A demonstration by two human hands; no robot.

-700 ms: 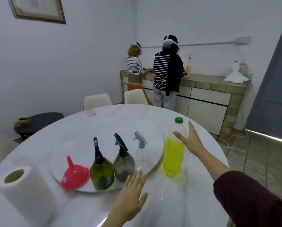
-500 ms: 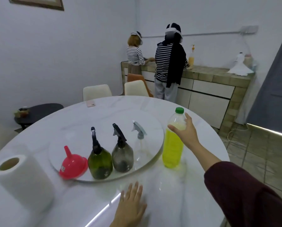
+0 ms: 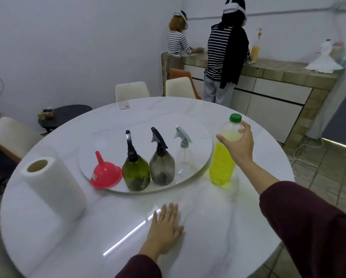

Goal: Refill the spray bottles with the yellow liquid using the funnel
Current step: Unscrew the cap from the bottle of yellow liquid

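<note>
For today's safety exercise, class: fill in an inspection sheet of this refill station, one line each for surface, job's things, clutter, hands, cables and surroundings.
Surface: round white table, with a turntable on it.
Job's things: red funnel upside down, green spray bottle, grey spray bottle and clear spray bottle on the turntable, all capped; yellow liquid bottle upright beside it, green cap on.
Clutter: paper towel roll; pink phone at the far edge.
Hands: left hand flat on the table; right hand, fingers round the yellow liquid bottle.
Cables: white cable on the floor.
Surroundings: two people at the counter; chairs.
</note>
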